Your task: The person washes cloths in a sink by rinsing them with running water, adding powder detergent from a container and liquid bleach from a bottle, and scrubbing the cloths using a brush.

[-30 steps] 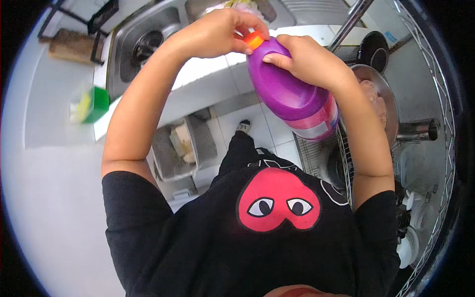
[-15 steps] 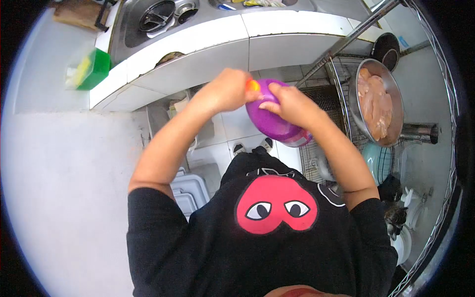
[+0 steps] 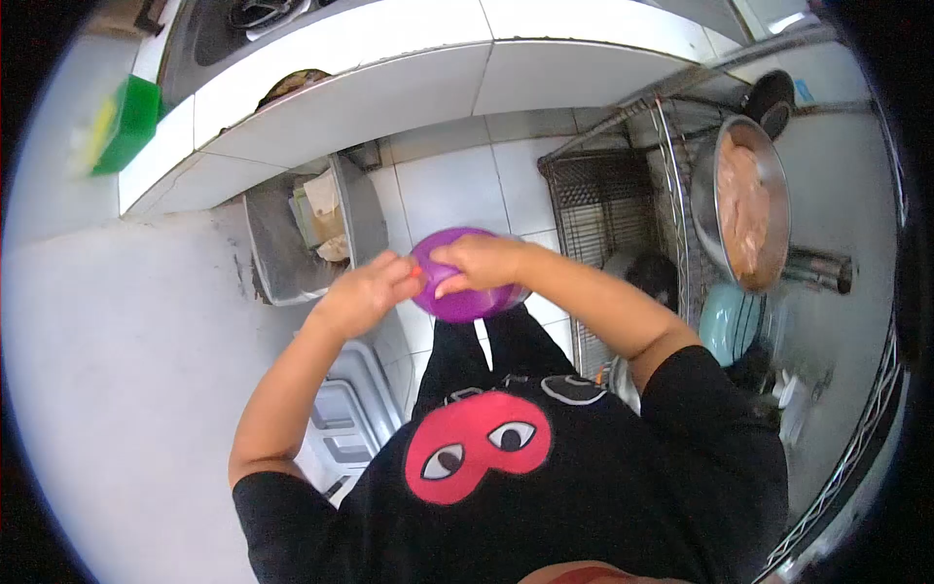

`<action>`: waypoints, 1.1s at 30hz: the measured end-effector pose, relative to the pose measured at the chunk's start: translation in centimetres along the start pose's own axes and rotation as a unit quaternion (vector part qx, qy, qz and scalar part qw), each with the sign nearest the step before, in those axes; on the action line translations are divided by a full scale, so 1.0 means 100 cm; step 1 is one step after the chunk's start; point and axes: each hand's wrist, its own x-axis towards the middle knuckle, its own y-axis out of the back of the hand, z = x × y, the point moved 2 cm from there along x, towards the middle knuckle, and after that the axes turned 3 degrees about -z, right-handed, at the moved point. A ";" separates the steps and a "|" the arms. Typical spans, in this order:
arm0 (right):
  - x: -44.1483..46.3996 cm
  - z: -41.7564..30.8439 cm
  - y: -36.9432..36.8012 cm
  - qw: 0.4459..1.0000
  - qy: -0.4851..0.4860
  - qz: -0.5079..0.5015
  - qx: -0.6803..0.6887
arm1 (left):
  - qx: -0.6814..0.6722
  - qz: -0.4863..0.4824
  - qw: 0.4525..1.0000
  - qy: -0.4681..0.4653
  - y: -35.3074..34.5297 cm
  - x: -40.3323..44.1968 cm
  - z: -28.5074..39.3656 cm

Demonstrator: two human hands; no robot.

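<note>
A large rounded purple bottle (image 3: 465, 305) is in front of my body at about thigh height, over the floor. My right hand (image 3: 484, 265) grips its upper part, thumb and fingers curled around it. At the bottle's left end, my left hand (image 3: 366, 294) has its fingers pinched together around a small red-orange cap (image 3: 416, 273). Whether the cap is still joined to the bottle cannot be made out, as my fingers cover most of it. Both hands are slightly blurred.
A grey bin (image 3: 261, 243) with papers stands to the left, near a grey plastic lid (image 3: 389, 384). At right, a wire rack (image 3: 671, 185) carries a metal bowl (image 3: 704, 200) of raw chicken (image 3: 744, 209). A green container (image 3: 136, 122) sits on the tiled counter (image 3: 418, 92).
The purple bottle and both hands have come down and left, closer to my body. My view has tilted lower, showing more of the bin and floor.
</note>
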 end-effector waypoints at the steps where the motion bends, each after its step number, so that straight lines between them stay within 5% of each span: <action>1: 0.006 0.009 -0.001 1.000 0.010 -0.010 0.020 | 0.003 -0.006 1.000 -0.007 -0.008 -0.002 -0.006; 4: 0.022 0.037 -0.028 0.995 0.039 -0.008 0.091 | -0.034 0.002 0.999 0.021 -0.040 -0.003 -0.026; 7: 0.038 0.091 -0.071 0.987 -0.044 0.094 0.122 | -0.046 0.110 0.986 0.119 -0.065 0.008 -0.036; 11: 0.057 0.182 -0.137 0.890 -0.316 0.114 0.308 | -0.176 0.264 0.906 0.281 -0.115 0.006 -0.048; 17: 0.124 0.339 -0.213 0.794 -0.342 0.202 0.461 | -0.236 0.382 0.827 0.338 -0.186 0.006 -0.067; 19: 0.164 0.421 -0.230 0.827 -0.304 0.228 0.413 | -0.246 0.387 0.825 0.330 -0.210 0.009 -0.080; 21: 0.205 0.454 -0.215 0.773 -0.322 0.256 0.484 | -0.264 0.391 0.817 0.332 -0.229 0.008 -0.092; 25: 0.293 0.544 -0.187 0.752 -0.276 0.276 0.531 | -0.296 0.403 0.800 0.331 -0.250 0.003 -0.106; 27: 0.325 0.528 -0.158 0.725 -0.260 0.258 0.583 | -0.306 0.405 0.795 0.332 -0.263 0.004 -0.110; 29: 0.364 0.551 -0.128 0.729 -0.220 0.318 0.565 | -0.326 0.405 0.788 0.330 -0.274 0.006 -0.116; 31: 0.375 0.507 -0.082 0.713 -0.286 0.299 0.566 | -0.345 0.413 0.777 0.326 -0.279 0.008 -0.120; 33: 0.376 0.488 -0.056 0.776 -0.291 0.325 0.456 | -0.340 0.410 0.782 0.323 -0.284 0.013 -0.123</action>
